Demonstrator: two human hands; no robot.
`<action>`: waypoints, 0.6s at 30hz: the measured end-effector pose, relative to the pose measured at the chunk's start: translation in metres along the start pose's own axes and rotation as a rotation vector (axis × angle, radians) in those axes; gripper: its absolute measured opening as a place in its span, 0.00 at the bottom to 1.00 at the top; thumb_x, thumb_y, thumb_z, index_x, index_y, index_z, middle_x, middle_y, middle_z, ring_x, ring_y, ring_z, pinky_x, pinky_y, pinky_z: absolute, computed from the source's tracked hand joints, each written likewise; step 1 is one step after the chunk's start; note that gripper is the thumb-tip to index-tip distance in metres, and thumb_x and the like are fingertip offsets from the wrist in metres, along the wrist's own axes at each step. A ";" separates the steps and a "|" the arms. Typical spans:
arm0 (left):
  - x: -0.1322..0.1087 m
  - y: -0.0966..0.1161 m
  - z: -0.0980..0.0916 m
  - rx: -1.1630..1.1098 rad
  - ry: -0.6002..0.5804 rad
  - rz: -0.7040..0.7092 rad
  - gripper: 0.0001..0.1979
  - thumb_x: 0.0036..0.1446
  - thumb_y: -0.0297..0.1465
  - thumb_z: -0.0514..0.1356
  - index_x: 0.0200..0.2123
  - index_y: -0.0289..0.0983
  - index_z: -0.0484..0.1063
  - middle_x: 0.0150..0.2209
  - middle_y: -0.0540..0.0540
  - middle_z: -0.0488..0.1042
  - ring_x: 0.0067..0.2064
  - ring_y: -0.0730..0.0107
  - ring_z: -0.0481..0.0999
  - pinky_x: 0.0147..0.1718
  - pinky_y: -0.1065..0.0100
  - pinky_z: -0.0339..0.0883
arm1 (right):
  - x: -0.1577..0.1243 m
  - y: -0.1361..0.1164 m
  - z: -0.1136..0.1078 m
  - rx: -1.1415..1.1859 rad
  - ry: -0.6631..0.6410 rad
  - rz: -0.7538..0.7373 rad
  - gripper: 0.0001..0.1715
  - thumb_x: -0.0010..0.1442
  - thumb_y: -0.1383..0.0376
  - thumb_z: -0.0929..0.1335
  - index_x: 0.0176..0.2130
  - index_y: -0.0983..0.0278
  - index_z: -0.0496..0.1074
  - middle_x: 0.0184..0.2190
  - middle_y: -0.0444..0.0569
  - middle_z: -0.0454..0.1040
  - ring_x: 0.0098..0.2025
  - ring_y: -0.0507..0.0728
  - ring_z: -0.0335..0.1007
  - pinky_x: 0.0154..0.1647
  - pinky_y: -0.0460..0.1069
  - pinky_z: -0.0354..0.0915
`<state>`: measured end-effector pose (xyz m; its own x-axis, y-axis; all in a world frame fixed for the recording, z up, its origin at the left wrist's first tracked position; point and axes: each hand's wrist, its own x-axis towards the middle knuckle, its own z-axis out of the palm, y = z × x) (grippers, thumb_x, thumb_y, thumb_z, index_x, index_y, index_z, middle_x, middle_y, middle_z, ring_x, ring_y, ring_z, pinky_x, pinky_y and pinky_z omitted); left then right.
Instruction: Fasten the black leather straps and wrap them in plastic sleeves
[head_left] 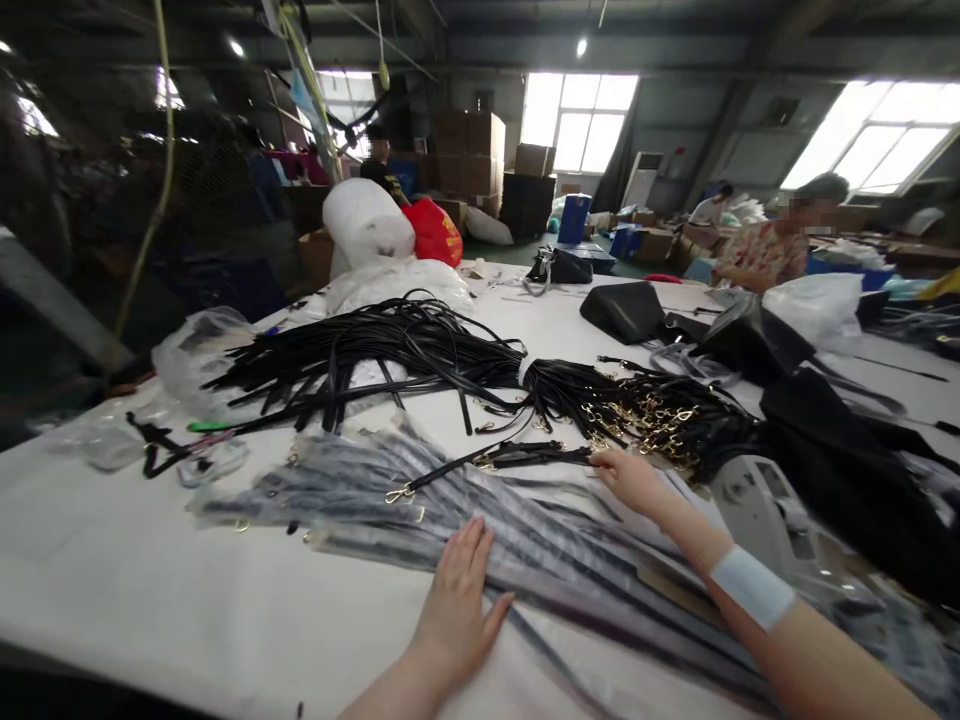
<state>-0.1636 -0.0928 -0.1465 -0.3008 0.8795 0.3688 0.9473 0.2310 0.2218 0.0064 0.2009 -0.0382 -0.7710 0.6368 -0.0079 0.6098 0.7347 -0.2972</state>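
Note:
My left hand (pixel 459 600) lies flat with its fingers stretched out, on the near edge of the straps in clear plastic sleeves (pixel 450 510). My right hand (pixel 630 482) is closed at the fingertips on the end of a black strap (pixel 536 455). Another thin black strap with a gold snap hook (pixel 401 493) lies across the sleeved straps. Beyond my hands is a big bundle of loose black straps (pixel 405 345), gathered by a white band (pixel 526 370). Gold clasps (pixel 637 415) cluster at the bundle's right end, just past my right hand.
A white table (pixel 150 590) carries everything. Black bag pieces (pixel 626 308) and a grey-white device (pixel 761 500) are on the right. Crumpled clear plastic (pixel 199 350) lies left. A person in a patterned shirt (pixel 772 250) is at the far right.

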 end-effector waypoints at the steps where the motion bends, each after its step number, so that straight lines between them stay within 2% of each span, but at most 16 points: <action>1: 0.000 -0.001 0.000 -0.007 -0.009 -0.006 0.35 0.61 0.42 0.55 0.67 0.36 0.52 0.68 0.38 0.55 0.69 0.53 0.54 0.64 0.51 0.56 | 0.015 0.002 0.005 -0.024 0.002 0.024 0.15 0.64 0.67 0.64 0.46 0.63 0.77 0.47 0.51 0.78 0.50 0.59 0.72 0.52 0.49 0.63; 5: -0.001 -0.002 0.000 -0.037 -0.030 -0.017 0.35 0.60 0.40 0.57 0.67 0.37 0.54 0.69 0.39 0.54 0.68 0.53 0.55 0.63 0.51 0.57 | 0.061 0.005 0.022 -0.124 0.040 0.129 0.17 0.62 0.71 0.65 0.49 0.65 0.75 0.50 0.55 0.75 0.53 0.60 0.70 0.55 0.50 0.61; 10: 0.001 -0.001 -0.003 -0.047 -0.059 -0.022 0.34 0.59 0.40 0.58 0.66 0.38 0.56 0.69 0.40 0.54 0.68 0.52 0.57 0.62 0.51 0.59 | 0.101 0.002 0.027 -0.227 0.092 0.234 0.17 0.67 0.62 0.66 0.53 0.66 0.70 0.52 0.56 0.72 0.52 0.60 0.70 0.54 0.57 0.65; 14: 0.002 -0.001 -0.005 -0.056 -0.071 -0.019 0.33 0.58 0.41 0.59 0.65 0.39 0.57 0.68 0.40 0.55 0.67 0.51 0.58 0.62 0.50 0.60 | 0.121 -0.002 0.031 -0.281 0.059 0.292 0.18 0.66 0.59 0.67 0.52 0.66 0.70 0.51 0.53 0.72 0.48 0.59 0.72 0.49 0.59 0.70; 18: 0.001 -0.001 -0.005 -0.049 -0.053 -0.010 0.32 0.59 0.39 0.59 0.65 0.39 0.58 0.68 0.41 0.55 0.67 0.52 0.59 0.62 0.50 0.61 | 0.126 -0.003 0.034 -0.282 0.049 0.301 0.18 0.66 0.60 0.68 0.52 0.66 0.70 0.52 0.54 0.71 0.49 0.60 0.71 0.49 0.58 0.70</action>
<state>-0.1659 -0.0938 -0.1419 -0.3031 0.8984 0.3179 0.9372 0.2206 0.2701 -0.0989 0.2715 -0.0707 -0.5451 0.8383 -0.0069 0.8383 0.5450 -0.0148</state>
